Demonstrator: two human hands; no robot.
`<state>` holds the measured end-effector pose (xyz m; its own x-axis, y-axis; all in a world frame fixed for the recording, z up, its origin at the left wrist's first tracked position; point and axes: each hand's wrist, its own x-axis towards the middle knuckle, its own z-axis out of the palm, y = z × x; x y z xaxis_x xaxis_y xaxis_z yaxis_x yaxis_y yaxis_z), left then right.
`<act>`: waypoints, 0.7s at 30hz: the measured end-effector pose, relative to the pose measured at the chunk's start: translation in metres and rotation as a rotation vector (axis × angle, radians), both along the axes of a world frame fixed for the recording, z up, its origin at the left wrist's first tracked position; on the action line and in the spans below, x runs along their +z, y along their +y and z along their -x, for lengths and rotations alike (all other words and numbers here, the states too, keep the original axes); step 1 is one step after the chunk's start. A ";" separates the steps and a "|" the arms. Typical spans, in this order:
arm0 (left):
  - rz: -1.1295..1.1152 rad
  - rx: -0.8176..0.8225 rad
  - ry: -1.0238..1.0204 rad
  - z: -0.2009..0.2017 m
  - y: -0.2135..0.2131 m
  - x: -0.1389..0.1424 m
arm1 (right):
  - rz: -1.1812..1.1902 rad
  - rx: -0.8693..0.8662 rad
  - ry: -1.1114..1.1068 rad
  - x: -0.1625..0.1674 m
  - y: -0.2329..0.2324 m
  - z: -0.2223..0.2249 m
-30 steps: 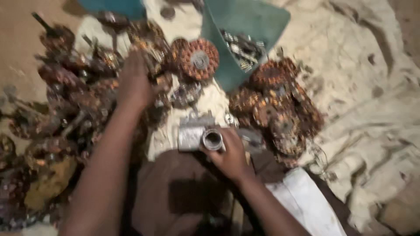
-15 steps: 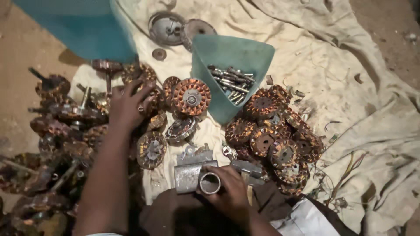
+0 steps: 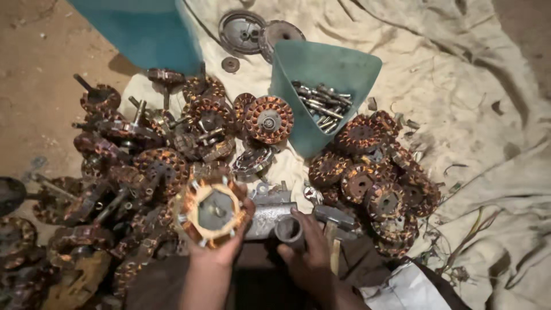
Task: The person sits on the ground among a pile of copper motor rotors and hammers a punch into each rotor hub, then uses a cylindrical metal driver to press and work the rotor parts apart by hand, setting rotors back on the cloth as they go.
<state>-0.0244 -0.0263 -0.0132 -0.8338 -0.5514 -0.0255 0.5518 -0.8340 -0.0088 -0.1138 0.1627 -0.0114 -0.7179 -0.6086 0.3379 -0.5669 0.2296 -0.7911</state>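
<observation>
The left grip (image 3: 221, 252) clasps a copper-wound stator (image 3: 211, 210); just beside it, the right grip (image 3: 307, 255) closes on a grey metal housing (image 3: 275, 221).

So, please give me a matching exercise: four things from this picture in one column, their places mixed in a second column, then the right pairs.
Things:
1. copper-wound stator
2. short metal tube
3. bolts
4. two round metal covers

Places:
a. inside the teal container
b. in the left hand
c. on the cloth, top of the view
d. at the right hand

Pairs: 1-b, 2-d, 3-a, 4-c
</observation>
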 end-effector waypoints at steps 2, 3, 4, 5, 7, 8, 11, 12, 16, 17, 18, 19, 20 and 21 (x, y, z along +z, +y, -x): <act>0.039 -0.061 -0.064 -0.003 0.009 -0.012 | 0.002 0.064 0.105 0.020 0.009 0.000; 0.053 -0.095 -0.107 -0.005 0.012 -0.016 | -0.045 0.117 0.063 0.030 0.013 0.000; 0.023 -0.127 -0.135 -0.004 0.012 -0.019 | -0.099 0.152 0.019 0.039 0.017 -0.001; -0.012 -0.172 -0.162 -0.002 0.010 -0.020 | -0.157 0.176 -0.028 0.047 0.021 -0.002; 0.016 -0.206 -0.195 0.003 0.009 -0.015 | -0.196 0.171 -0.129 0.059 0.024 -0.005; 0.083 -0.196 -0.208 0.005 0.009 -0.009 | -0.203 0.170 -0.173 0.062 0.025 -0.007; 0.722 -0.162 -0.458 0.006 0.013 0.015 | -0.257 0.205 -0.082 0.059 0.021 -0.007; 1.019 -0.152 -0.558 0.005 0.015 0.025 | -0.225 0.211 -0.090 0.056 0.020 -0.006; 1.609 -0.042 -0.549 0.000 0.017 0.065 | -0.050 0.213 -0.108 0.027 0.016 0.005; 1.797 0.050 -0.508 0.001 0.016 0.073 | -0.005 0.212 -0.127 0.018 0.016 0.006; 1.984 0.149 -0.459 0.001 0.015 0.081 | 0.096 0.169 -0.477 0.007 0.017 0.008; 2.097 0.158 -0.506 0.000 0.016 0.087 | 0.204 0.120 -0.820 -0.004 0.018 0.010; 2.210 0.172 -0.553 0.001 0.016 0.090 | 0.314 0.067 -1.158 -0.016 0.020 0.013; 2.322 0.188 -0.602 0.002 0.016 0.093 | 0.203 0.105 -1.023 -0.027 0.021 0.016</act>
<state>-0.0268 -0.0100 0.0794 -0.9295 -0.0608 0.3637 0.1816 0.7829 0.5951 -0.1296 0.1842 -0.0385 -0.6656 -0.6840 -0.2985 0.3854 0.0274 -0.9223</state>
